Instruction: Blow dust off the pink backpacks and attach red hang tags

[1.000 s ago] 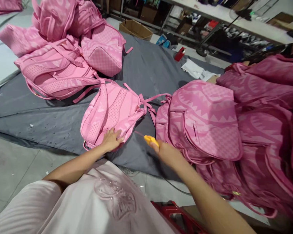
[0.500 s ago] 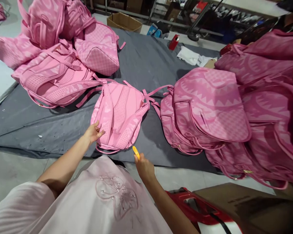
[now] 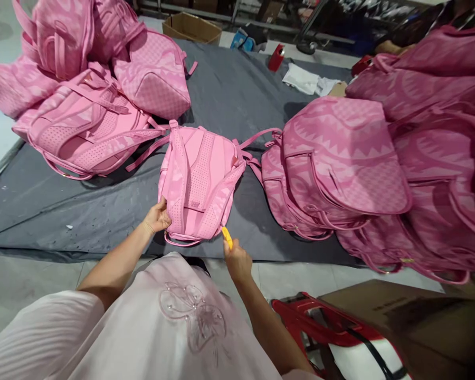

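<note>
A pink backpack (image 3: 217,153) lies with its straps and padded back panel facing up, close to the near edge of the grey-covered table. At its lower left side, my left hand (image 3: 157,217) grips the edge, thumb on top. My right hand (image 3: 238,260) is closed around a yellow-handled tool (image 3: 227,238). The tool's front end meets the bag's lower right edge, and its tip is hidden there, so I cannot tell its exact kind.
More pink backpacks are heaped at the left (image 3: 91,126) and at the right (image 3: 344,158). Behind are a red can-like item (image 3: 276,58), white cloths (image 3: 301,78) and an open cardboard box (image 3: 192,29). A red stool (image 3: 332,319) stands at lower right.
My left hand has closed on the bag's edge, where its fingers were spread before. The tool's thin dark tip has gone out of sight at the bag's edge. The view has shifted slightly.
</note>
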The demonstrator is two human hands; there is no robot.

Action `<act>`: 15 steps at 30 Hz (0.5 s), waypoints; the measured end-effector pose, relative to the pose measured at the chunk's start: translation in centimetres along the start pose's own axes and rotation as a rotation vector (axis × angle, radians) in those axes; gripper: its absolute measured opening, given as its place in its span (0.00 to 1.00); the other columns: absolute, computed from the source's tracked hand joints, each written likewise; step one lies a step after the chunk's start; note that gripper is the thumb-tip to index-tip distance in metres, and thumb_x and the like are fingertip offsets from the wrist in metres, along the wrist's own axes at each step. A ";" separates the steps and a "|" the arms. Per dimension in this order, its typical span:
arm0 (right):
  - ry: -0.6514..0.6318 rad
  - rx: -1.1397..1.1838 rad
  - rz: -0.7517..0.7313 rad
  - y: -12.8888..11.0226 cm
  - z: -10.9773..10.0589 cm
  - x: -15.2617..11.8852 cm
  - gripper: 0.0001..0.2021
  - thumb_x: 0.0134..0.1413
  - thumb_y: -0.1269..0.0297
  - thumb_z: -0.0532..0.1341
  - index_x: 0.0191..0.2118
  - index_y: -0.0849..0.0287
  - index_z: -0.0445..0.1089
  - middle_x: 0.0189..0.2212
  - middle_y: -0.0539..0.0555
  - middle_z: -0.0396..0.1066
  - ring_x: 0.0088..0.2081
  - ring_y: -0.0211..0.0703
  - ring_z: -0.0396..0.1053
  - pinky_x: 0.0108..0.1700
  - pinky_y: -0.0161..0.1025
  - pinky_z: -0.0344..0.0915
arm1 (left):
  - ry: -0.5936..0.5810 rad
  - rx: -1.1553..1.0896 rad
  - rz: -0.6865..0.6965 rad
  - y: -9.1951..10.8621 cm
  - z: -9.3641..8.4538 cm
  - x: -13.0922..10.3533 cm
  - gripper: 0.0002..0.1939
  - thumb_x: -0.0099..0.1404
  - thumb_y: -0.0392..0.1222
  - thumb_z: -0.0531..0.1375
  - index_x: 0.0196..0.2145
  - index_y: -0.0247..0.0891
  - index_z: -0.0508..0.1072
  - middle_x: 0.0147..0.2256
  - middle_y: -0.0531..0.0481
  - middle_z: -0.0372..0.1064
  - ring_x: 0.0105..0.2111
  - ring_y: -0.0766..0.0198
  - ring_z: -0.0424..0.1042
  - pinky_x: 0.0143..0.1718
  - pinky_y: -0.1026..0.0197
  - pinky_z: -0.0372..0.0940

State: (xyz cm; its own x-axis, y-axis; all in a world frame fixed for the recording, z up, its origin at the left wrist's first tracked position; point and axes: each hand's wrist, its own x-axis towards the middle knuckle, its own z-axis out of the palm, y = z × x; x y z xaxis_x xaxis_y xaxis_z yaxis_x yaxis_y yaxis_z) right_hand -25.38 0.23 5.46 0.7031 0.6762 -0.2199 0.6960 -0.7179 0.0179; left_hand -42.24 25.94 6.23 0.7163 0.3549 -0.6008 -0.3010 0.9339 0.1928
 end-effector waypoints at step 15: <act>-0.091 0.194 0.137 0.0 -1.7 -0.9 0.18 0.71 0.56 0.46 0.49 0.61 0.67 0.35 0.59 0.77 0.37 0.47 0.76 0.33 0.37 0.63 | -0.162 -0.046 -0.037 -0.1 -0.9 -0.1 0.28 0.71 0.61 0.45 0.44 0.34 0.72 0.31 0.44 0.76 0.25 0.60 0.77 0.18 0.64 0.69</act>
State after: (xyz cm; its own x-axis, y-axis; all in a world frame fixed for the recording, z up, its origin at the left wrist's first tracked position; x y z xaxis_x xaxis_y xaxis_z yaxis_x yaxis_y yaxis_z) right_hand -25.73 -0.08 7.35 0.7666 0.5594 -0.3153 0.5483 -0.8258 -0.1321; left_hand -42.84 25.83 5.54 0.8186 0.3256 -0.4732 -0.2980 0.9450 0.1347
